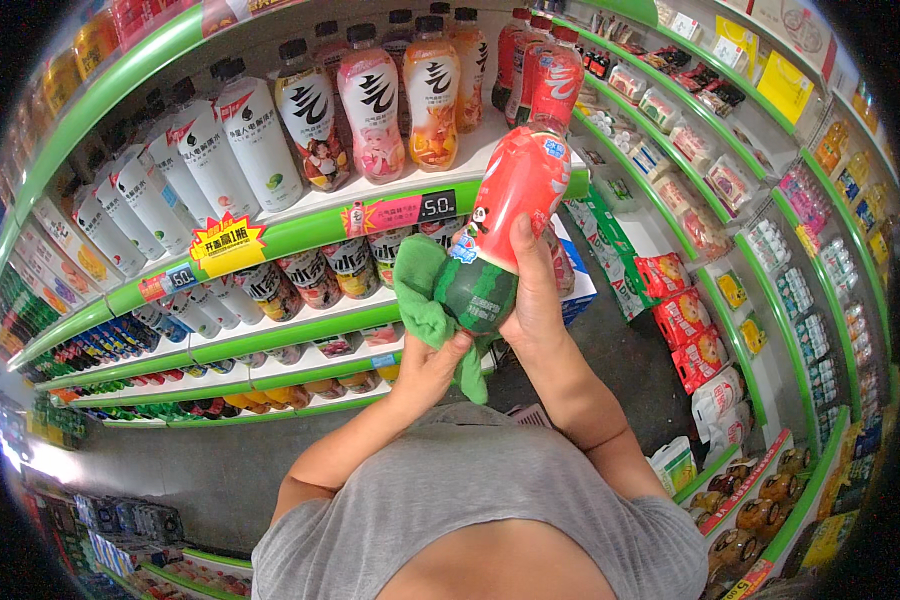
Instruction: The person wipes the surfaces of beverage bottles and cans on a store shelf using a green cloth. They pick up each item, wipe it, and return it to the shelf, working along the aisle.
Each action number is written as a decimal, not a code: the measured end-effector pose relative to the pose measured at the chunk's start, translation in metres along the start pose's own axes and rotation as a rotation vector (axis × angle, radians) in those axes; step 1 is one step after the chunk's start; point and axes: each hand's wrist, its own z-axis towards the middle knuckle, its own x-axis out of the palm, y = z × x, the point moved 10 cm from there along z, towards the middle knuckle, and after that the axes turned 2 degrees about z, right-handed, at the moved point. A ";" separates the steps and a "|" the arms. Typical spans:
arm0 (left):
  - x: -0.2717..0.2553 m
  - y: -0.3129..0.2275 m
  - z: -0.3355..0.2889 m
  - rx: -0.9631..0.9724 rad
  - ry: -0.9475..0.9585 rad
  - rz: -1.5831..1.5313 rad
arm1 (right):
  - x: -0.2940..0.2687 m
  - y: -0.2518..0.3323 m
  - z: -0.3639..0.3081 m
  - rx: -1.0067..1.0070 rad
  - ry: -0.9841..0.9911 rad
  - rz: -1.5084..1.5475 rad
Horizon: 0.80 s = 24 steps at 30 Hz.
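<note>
My right hand (pixel 536 292) is closed round a watermelon-patterned drink bottle (pixel 515 195), red on its far part and striped green on the end nearest me. The bottle is tilted, and its far end overlaps the red bottles (pixel 556 80) on the shelf behind. A green cloth (pixel 420 283) is gripped in my left hand (pixel 430 366). The cloth lies against the left side of the bottle's green end, and a corner of it hangs down below my fingers. Part of my left fingers is hidden by the cloth.
Ahead is a green-edged shelf (pixel 335 222) with white bottles (pixel 257 140) and pink and orange bottles (pixel 370 105). Canned drinks (pixel 310 272) fill the tier below. On the right, shelves hold packaged goods, with red packs (pixel 692 340) low beside the dark floor (pixel 610 370).
</note>
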 end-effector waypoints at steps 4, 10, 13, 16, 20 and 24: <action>-0.005 -0.026 0.007 0.233 -0.096 0.143 | 0.004 -0.004 -0.005 0.063 0.029 0.010; -0.009 -0.044 0.011 0.370 -0.108 0.454 | 0.007 0.000 -0.006 0.039 0.001 0.078; -0.012 -0.049 0.012 0.372 -0.104 0.510 | 0.010 0.004 -0.006 0.057 0.009 0.092; -0.017 -0.045 0.012 0.387 -0.072 0.659 | 0.008 0.014 -0.001 0.038 0.019 -0.003; -0.039 -0.033 0.012 0.281 -0.073 0.558 | 0.003 0.044 0.019 -0.138 0.034 -0.249; -0.060 -0.017 0.005 0.138 -0.191 0.333 | 0.010 0.075 0.053 -0.351 0.069 -0.535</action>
